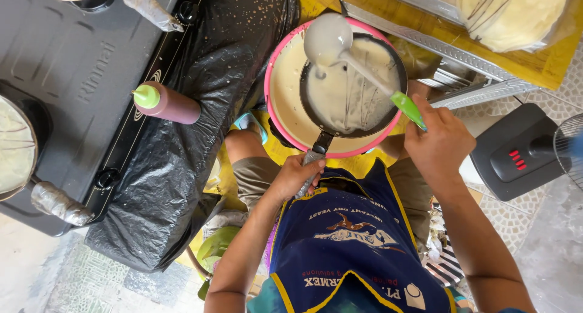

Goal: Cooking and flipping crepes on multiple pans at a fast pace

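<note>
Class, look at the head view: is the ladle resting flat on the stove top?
No. The right hand holds the ladle by its green handle above the pan, over the pink basin of batter.

hands (296, 178): 2 | ladle (358, 61): 1 | pan (352, 85): 1 | pink basin (280, 115): 1 | squeeze bottle (167, 103): 1 | fan (528, 155): 1

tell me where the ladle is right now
In the head view, the ladle is upper centre, held by the right hand above the black pan over the pink basin.
</note>
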